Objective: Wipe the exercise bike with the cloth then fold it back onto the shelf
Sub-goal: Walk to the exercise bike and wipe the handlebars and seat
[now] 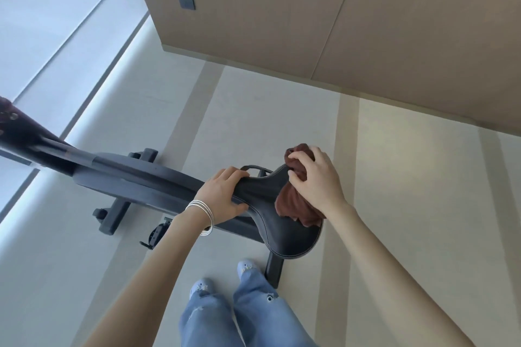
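A black exercise bike point(135, 175) stands on the floor below me, its frame running from the left to the black saddle point(279, 231) in the middle. My left hand point(222, 194) grips the narrow nose of the saddle, thumb on the near side. A crumpled brown cloth point(293, 205) lies bunched on the wide rear part of the saddle. My right hand point(313, 177) clutches the cloth from above with curled fingers and presses it onto the seat. No shelf is in view.
A beige wood-panelled wall point(310, 22) with a dark switch plate point(186, 0) rises beyond the bike. A bright window strip runs along the left. The bike's base feet point(112, 214) and a pedal point(158, 234) sit on the pale striped floor. My feet stand beside the rear foot.
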Motion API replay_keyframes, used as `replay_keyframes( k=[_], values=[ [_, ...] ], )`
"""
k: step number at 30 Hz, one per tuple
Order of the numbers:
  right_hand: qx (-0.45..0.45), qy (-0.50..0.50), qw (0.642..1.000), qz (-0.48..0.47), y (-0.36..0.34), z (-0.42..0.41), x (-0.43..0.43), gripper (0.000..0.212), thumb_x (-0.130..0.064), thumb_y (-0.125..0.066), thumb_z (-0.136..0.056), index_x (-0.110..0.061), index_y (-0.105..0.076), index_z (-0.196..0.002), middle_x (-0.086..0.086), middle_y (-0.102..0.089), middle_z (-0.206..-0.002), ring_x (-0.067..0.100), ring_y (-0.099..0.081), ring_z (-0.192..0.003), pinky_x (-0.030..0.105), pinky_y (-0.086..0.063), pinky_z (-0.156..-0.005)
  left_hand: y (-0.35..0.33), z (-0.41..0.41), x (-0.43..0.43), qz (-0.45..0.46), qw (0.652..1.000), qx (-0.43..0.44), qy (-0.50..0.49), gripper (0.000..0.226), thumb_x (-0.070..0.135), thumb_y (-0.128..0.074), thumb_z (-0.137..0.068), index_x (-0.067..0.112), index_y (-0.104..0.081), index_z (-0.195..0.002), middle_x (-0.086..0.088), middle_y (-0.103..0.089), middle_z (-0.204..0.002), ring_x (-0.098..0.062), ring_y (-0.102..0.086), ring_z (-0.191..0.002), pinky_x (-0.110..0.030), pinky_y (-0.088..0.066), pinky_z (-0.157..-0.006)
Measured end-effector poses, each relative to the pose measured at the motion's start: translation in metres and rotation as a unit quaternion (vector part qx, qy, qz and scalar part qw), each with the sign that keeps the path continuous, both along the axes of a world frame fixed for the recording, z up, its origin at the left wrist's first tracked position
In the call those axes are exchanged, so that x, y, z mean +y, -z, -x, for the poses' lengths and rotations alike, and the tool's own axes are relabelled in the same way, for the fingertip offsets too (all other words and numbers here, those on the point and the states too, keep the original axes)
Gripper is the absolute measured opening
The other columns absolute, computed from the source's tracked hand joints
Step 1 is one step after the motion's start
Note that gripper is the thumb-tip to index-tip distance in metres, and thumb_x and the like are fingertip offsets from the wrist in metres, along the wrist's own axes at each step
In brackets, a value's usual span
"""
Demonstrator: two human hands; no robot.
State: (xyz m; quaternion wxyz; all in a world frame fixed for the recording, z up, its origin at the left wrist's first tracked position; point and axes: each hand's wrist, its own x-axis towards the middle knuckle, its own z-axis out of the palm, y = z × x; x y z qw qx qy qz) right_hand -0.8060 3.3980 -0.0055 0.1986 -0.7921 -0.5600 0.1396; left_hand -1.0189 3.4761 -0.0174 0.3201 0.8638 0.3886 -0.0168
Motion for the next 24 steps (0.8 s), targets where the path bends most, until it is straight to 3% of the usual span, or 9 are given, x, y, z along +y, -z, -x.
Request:
replay_keyframes(
  k=[4, 7, 11, 16, 19, 24],
  values=[
    [-0.030, -0.059, 0.995, -0.067, 0.008, 0.013, -0.046, 0.030, -0.019, -0.066, -0.077, -0.017, -0.064, -0.107, 0.012, -0.054, -0.123, 0.029, -0.050, -0.115, 0.038, -0.045, -0.098, 0.003, -0.001, -0.002, -0.004, 1.000, -0.005, -0.014, 0.066, 0.028, -0.071, -0.071, 0.016, -0.045, -0.131, -0.003, -0.049, -0.129, -0.025, -0.045, -0.119, -0.038, -0.038, -0.103],
    [-0.039, -0.085, 0.993, -0.074, 0.011, 0.011, -0.051, 0.028, -0.019, -0.068, -0.076, -0.018, -0.064, -0.103, 0.010, -0.056, -0.119, 0.027, -0.052, -0.111, 0.036, -0.047, -0.094, 0.004, -0.001, -0.002, -0.004, 1.000, -0.005, -0.019, 0.067, 0.029, -0.072, -0.070, 0.016, -0.045, -0.131, -0.003, -0.049, -0.129, -0.024, -0.045, -0.119, -0.038, -0.038, -0.103],
    [-0.051, -0.088, 0.994, -0.025, 0.005, 0.003, -0.010, 0.025, -0.025, -0.067, -0.075, -0.024, -0.063, -0.099, 0.003, -0.057, -0.107, 0.025, -0.054, -0.100, 0.034, -0.051, -0.077, 0.005, -0.002, -0.002, -0.003, 1.000, -0.008, -0.024, 0.067, 0.029, -0.072, -0.069, 0.016, -0.046, -0.130, -0.003, -0.050, -0.129, -0.023, -0.045, -0.119, -0.037, -0.038, -0.104],
    [-0.088, -0.120, 0.987, 0.056, 0.005, 0.014, 0.041, 0.023, -0.030, -0.056, -0.082, -0.024, -0.060, -0.103, 0.005, -0.057, -0.106, 0.026, -0.053, -0.100, 0.035, -0.046, -0.078, 0.005, -0.002, -0.002, -0.004, 1.000, -0.010, -0.022, 0.068, 0.030, -0.073, -0.070, 0.017, -0.045, -0.131, -0.003, -0.048, -0.131, -0.023, -0.044, -0.121, -0.035, -0.036, -0.106],
    [-0.090, -0.113, 0.989, 0.009, 0.004, 0.021, 0.019, 0.021, -0.028, -0.059, -0.080, -0.022, -0.061, -0.100, 0.006, -0.056, -0.098, 0.027, -0.055, -0.093, 0.035, -0.047, -0.077, 0.006, 0.002, 0.001, -0.003, 1.000, 0.003, -0.010, 0.072, 0.036, -0.071, -0.074, 0.020, -0.040, -0.136, 0.000, -0.046, -0.136, -0.020, -0.041, -0.126, -0.034, -0.034, -0.109],
    [-0.069, -0.141, 0.985, -0.073, 0.014, 0.026, -0.038, 0.024, -0.029, -0.061, -0.076, -0.024, -0.061, -0.100, 0.004, -0.056, -0.112, 0.022, -0.052, -0.102, 0.030, -0.045, -0.088, 0.014, 0.010, -0.003, -0.028, 0.999, 0.008, -0.036, 0.089, 0.045, -0.069, -0.077, 0.022, -0.019, -0.147, 0.000, -0.034, -0.148, -0.021, -0.033, -0.135, -0.033, -0.030, -0.111]
  ],
)
